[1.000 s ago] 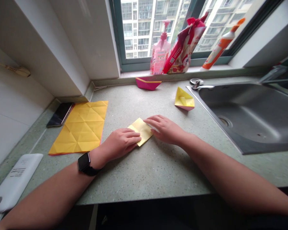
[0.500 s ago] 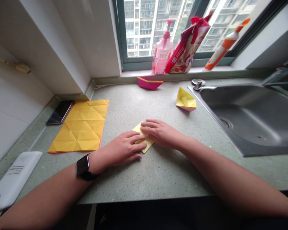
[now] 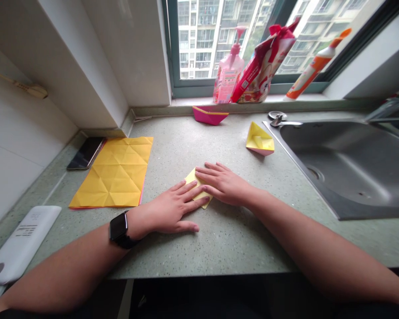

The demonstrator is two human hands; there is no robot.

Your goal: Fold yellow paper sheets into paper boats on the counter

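Observation:
A small folded piece of yellow paper (image 3: pixel 191 176) lies on the speckled counter, partly covered by my fingers. My left hand (image 3: pixel 174 206) rests flat on its left and lower part, fingers spread and thumb out on the counter. From the right, my right hand (image 3: pixel 224 183) lies flat over the paper's other side, fingertips near its top corner. Both hands are open and press on the paper rather than grip it. Beyond them stand a pink paper boat (image 3: pixel 210 117) near the wall and a yellow paper boat (image 3: pixel 260 141) by the sink.
Creased yellow paper sheets (image 3: pixel 118 173) lie at the left, beside a dark phone (image 3: pixel 85 153). A white power bank (image 3: pixel 21 243) is nearer. The steel sink (image 3: pixel 329 195) is at the right. A pink pump bottle (image 3: pixel 228 77), a red bag (image 3: pixel 264 66) and an orange-white bottle (image 3: pixel 310 71) line the windowsill.
My left fingers and thumb have spread wider, and the left hand lies flatter on the paper. My right fingers have spread a little too. The view has shifted slightly.

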